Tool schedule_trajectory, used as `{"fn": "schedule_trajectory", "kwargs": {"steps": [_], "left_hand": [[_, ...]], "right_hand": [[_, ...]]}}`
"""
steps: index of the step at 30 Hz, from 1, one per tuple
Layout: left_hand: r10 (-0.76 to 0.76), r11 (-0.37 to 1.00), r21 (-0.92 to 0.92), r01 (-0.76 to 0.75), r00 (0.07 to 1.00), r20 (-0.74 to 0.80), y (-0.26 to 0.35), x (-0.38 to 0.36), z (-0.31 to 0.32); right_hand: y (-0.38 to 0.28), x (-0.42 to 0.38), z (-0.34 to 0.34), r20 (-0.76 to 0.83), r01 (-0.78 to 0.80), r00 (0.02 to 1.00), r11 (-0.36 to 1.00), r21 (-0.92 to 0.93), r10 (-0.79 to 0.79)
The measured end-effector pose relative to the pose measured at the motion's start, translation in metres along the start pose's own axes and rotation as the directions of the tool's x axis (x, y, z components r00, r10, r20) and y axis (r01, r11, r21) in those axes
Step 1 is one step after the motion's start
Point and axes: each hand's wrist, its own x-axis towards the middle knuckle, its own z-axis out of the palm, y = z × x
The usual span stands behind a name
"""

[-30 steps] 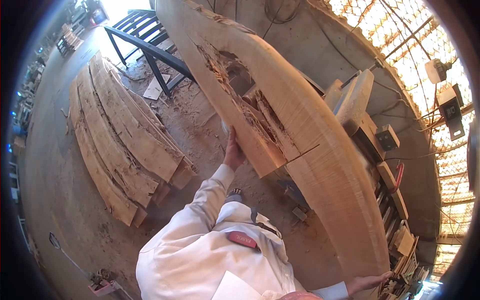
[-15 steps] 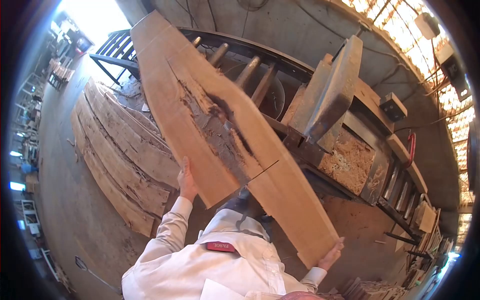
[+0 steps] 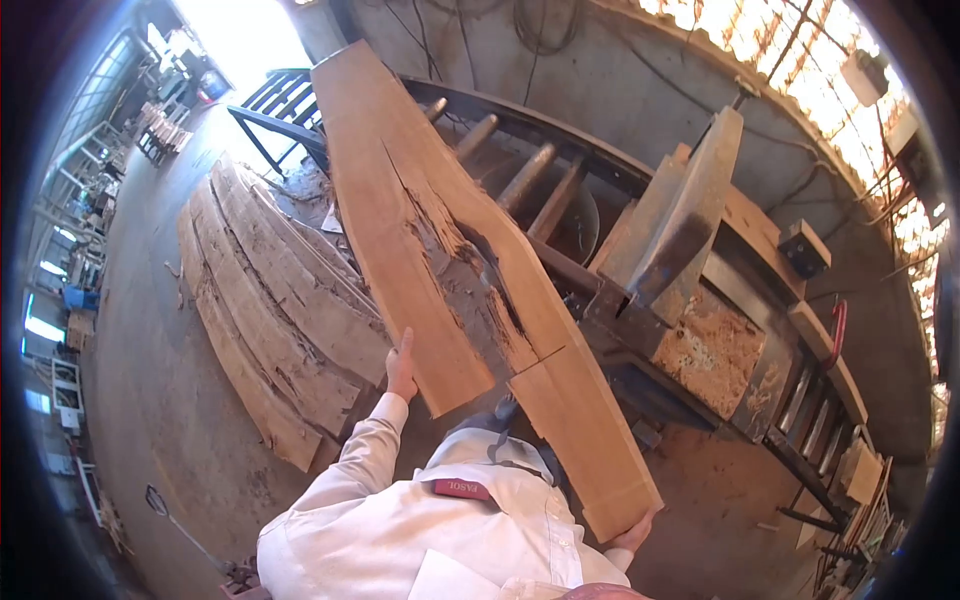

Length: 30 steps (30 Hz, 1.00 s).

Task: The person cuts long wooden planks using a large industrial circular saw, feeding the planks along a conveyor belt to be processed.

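A long wooden slab [image 3: 385, 230] with a split, hollowed middle lies slantwise before me, its far end over the metal rollers. A dark line crosses its right-hand leg. At the slab's left edge, near the notch, my left hand [image 3: 401, 369] grips with the thumb on top and the other fingers hidden beneath. My right hand [image 3: 633, 532] is wrapped round the near right end, its fingers partly hidden under the wood.
A roller conveyor [image 3: 530, 178] runs behind the slab to a machine with a metal guard [image 3: 690, 215] and sawdust [image 3: 708, 352]. Rough planks [image 3: 265, 300] lie on the floor at left. A red clamp [image 3: 838, 333] is at right.
The camera view has shifted, moving the surroundings rightward. Relative to the rollers, the slab's near right end has swung a little leftward with my right hand. Both hands keep hold.
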Motion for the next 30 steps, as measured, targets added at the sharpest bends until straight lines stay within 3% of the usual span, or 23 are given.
{"fn": "schedule_trajectory", "kwargs": {"steps": [2,5,8,11,13,16,21,23,25,27,30], "left_hand": [[0.048,0.999,-0.007,-0.049,0.998,-0.027,-0.004,0.001,0.002],[0.103,0.994,-0.045,-0.104,0.995,-0.020,-0.023,0.008,-0.009],[0.104,0.992,-0.067,-0.107,0.994,-0.036,-0.024,-0.002,0.005],[0.113,0.992,-0.053,-0.116,0.992,-0.054,-0.039,-0.044,0.026],[0.099,0.992,-0.069,-0.103,0.993,-0.062,-0.055,-0.057,0.038],[0.075,0.995,0.072,-0.067,0.989,-0.124,-0.085,-0.081,0.052],[0.017,0.998,0.055,-0.013,0.998,-0.065,-0.113,-0.161,0.106],[-0.047,0.997,0.069,0.048,0.999,-0.003,-0.130,-0.172,0.116],[0.014,0.964,0.266,0.001,0.999,-0.052,-0.129,-0.195,0.135],[0.077,0.971,0.235,-0.053,0.993,-0.092,-0.125,-0.202,0.154],[0.071,0.974,0.218,-0.053,0.995,-0.075,-0.122,-0.195,0.157]], "right_hand": [[0.011,-0.003,-0.009,-0.001,-0.035,0.999,0.992,-0.122,0.035],[0.012,-0.005,-0.005,-0.056,0.073,0.993,0.922,-0.381,-0.102],[-0.005,0.004,0.001,-0.083,0.158,0.973,0.881,-0.446,-0.216],[-0.050,0.030,-0.008,-0.066,0.148,0.981,0.918,-0.369,-0.184],[-0.070,0.064,-0.029,-0.071,0.206,0.964,0.885,-0.419,-0.258],[-0.115,0.114,-0.064,-0.056,0.222,0.955,0.824,-0.522,-0.293],[-0.200,0.166,-0.097,-0.089,0.187,0.954,0.802,-0.567,-0.286],[-0.236,0.167,-0.101,-0.076,0.168,0.952,0.714,-0.680,-0.296],[-0.260,0.179,-0.109,0.075,0.221,0.974,0.813,-0.539,-0.215],[-0.270,0.230,-0.131,-0.103,0.132,0.960,0.743,-0.656,-0.261],[-0.266,0.237,-0.121,-0.068,0.148,0.972,0.809,-0.569,-0.226]]}}
